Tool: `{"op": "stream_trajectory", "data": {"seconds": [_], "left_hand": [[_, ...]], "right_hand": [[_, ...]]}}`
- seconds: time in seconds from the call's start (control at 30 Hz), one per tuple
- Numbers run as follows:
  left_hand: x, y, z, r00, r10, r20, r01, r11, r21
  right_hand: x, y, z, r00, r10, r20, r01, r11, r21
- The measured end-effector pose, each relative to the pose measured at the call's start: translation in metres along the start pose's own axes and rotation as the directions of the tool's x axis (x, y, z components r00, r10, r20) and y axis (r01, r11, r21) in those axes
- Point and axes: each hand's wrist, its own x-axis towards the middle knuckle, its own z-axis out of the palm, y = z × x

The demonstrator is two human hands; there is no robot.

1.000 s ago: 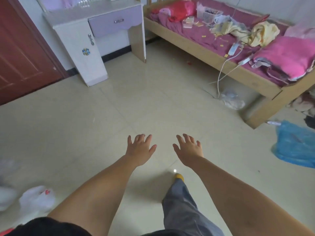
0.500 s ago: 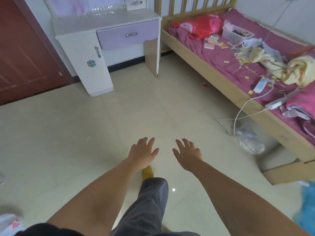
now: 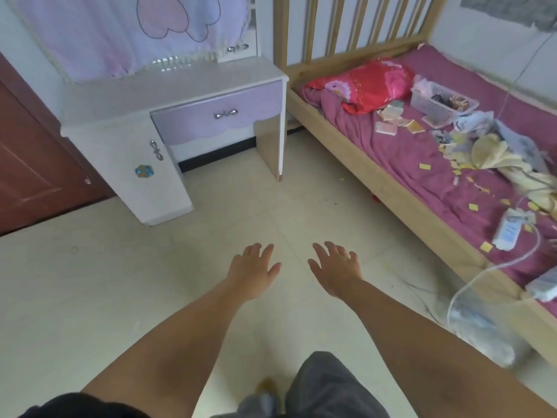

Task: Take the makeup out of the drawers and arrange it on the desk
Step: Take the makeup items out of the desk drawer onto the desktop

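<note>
Above the tiled floor (image 3: 150, 282), left hand (image 3: 251, 271) and right hand (image 3: 336, 271) spread, holding nothing.

No text, label, brand or number can be read anywhere in the frame. The white device (image 3: 509, 229) on the bed at right carries a pale blue patch that may be a label, but it is too blurred to make out.

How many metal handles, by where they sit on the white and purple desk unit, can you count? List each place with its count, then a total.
Purple drawer: 1 bow-shaped handle
White cabinet door: 1 handle
Small upper drawer beside the mirror: 1 handle
Total: 3
</note>
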Motion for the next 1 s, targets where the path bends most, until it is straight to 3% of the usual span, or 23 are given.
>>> {"op": "stream_trajectory", "data": {"seconds": [0.2,0.5,0.73,1.0], "left_hand": [[0.137,-0.021,-0.041,0.994,-0.109,-0.011,0.109,0.994,-0.031],[0.292,-0.036,-0.101,0.955,-0.296,0.004,0.290,0.931,-0.222],[0.387,-0.107,-0.123,0.893,-0.440,0.097,0.446,0.836,-0.318],[0.519,-0.217,-0.163,0.846,-0.476,0.241,0.526,0.666,-0.528]], "right_hand": [[0.154,0.033,-0.042,0.996,-0.092,-0.001,0.091,0.995,-0.049],[0.353,0.068,-0.121,0.975,-0.216,0.039,0.219,0.971,-0.093],[0.478,0.026,-0.149,0.947,-0.319,0.047,0.321,0.945,-0.065],[0.632,-0.047,-0.188,0.957,-0.259,0.133,0.248,0.964,0.093]]}}
